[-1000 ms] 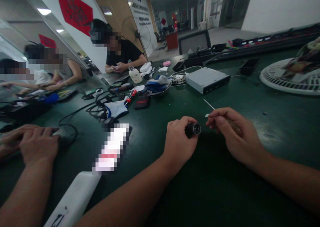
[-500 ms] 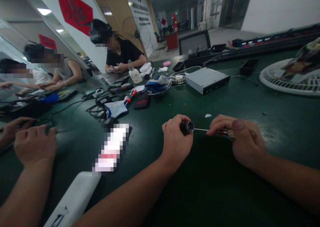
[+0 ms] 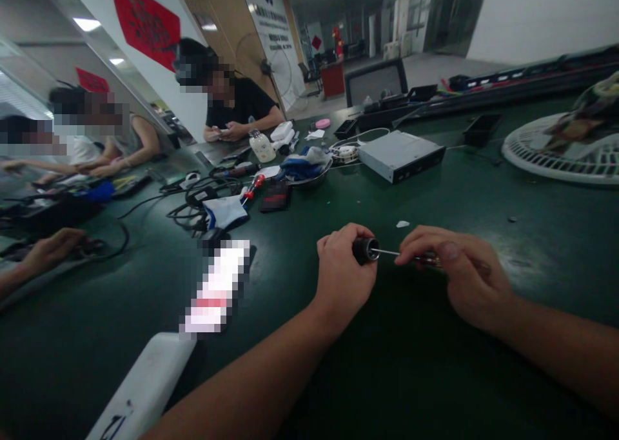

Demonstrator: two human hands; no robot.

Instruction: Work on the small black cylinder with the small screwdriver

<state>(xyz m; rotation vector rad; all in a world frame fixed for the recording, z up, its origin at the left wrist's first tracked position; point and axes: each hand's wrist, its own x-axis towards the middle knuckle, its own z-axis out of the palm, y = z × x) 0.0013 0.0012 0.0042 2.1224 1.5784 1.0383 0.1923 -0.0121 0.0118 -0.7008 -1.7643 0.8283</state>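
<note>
The steel shaft [image 3: 385, 253] of a screwdriver reaches into the open end of a small black cylinder [image 3: 365, 251], and the likeliest trouble lies where they meet. The shaft is slim and the opening small, so a slight twist of either wrist or uneven pressure could make the tip skid off whatever it bears on inside, scratch the bright metal rim, or jolt the cylinder out of the grip. A small white scrap [image 3: 402, 224] lies on the dark green desk [image 3: 411, 375] just beyond the hands, and a careless knock could lose something that small among the nearby clutter. The cylinder is held in front of the person, just above the desk, with its long axis nearly level and its open end facing right, toward the screwdriver. The shaft runs almost in line with it, pointing left. The left hand [image 3: 342, 275] is clenched around the cylinder's barrel, while the fingers [image 3: 420, 239] of the right hand [image 3: 469, 275] are closed on the screwdriver's handle [image 3: 429, 259], mostly hiding it. This view does not show how deep the tip goes.
</note>
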